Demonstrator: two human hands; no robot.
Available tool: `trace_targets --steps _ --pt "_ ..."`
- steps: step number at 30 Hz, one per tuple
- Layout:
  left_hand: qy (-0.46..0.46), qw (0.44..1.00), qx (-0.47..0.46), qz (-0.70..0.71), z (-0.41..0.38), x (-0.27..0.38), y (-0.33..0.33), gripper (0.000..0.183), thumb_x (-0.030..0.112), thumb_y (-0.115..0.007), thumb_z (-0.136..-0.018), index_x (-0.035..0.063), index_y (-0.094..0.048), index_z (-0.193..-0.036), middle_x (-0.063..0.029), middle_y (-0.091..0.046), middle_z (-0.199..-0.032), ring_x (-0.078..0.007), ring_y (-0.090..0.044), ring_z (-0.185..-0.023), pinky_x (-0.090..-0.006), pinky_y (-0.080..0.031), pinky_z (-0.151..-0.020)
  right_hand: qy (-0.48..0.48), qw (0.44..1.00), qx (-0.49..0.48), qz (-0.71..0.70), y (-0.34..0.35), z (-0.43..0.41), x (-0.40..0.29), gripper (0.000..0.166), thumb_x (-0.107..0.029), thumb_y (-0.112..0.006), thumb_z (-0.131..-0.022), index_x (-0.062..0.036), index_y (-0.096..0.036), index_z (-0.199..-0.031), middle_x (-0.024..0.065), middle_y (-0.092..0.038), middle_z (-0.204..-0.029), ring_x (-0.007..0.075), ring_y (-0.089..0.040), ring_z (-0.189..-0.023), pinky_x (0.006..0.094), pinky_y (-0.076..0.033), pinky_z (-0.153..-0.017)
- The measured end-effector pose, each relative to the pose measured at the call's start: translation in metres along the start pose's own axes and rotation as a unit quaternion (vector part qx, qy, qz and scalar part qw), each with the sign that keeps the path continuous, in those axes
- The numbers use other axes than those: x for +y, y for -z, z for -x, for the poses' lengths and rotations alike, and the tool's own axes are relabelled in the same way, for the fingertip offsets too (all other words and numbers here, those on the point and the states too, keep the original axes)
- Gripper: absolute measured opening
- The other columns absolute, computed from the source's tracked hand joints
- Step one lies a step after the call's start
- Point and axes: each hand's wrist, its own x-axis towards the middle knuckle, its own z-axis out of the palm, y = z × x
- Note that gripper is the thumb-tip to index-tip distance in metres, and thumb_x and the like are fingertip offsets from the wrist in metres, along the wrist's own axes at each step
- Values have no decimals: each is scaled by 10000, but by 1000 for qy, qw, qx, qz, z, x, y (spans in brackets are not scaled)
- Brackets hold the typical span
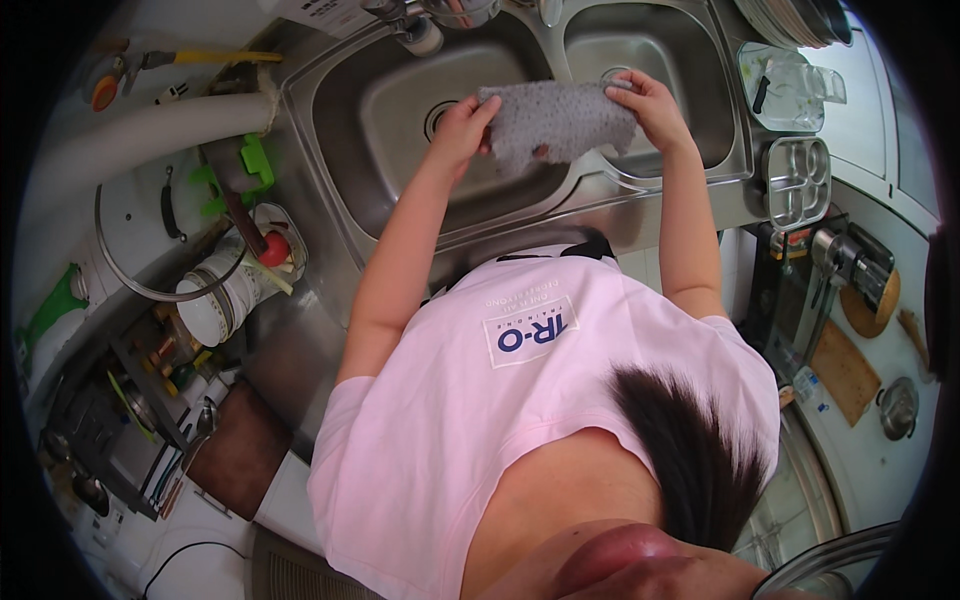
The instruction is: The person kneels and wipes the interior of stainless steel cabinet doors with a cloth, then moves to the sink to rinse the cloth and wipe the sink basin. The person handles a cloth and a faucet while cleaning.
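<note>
A grey, worn cleaning cloth [559, 124] is stretched between my two hands above a double stainless-steel sink [352, 161]. My left hand [461, 135] pinches one end of it, thumb on top, over the large basin. At the other end, my right hand [651, 105] grips the upper corner over the small basin [694, 60]. The cloth's lower edge is ragged and hangs loose, and a small hole shows near it. Part of the divider between the basins is hidden behind the cloth.
A faucet [424, 37] reaches over the large basin. Stacked bowls [217, 300] and a red-ended tool [276, 247] stand left. On the right are a compartment tray [799, 184], a glass dish [780, 105] and stacked plates [787, 19]. A white pipe [165, 135] runs along the left.
</note>
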Motion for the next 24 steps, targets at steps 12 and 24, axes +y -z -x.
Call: trace_targets --steps 12,24 --pt "20 997 77 -11 -111 -34 17 255 315 -613 -891 105 -619 -1035 3 -620 -1010 -121 -548 -936 -292 -425 -796 8 987 105 122 22 -94 39 259 -191 -711 -776 -55 -653 -989 -21 -602 -767 53 -466 -599 213 -333 -474" --pt "-53 983 145 -99 -142 -40 -9 660 418 -498 -935 112 -226 -1452 -55 -437 -1355 -202 -447 -1187 -372 -348 -988 261 915 180 249 -25 -101 45 488 -287 -557 -906 -27 -467 -1309 184 -435 -1377 288 -460 -1245 329 -438 -942"
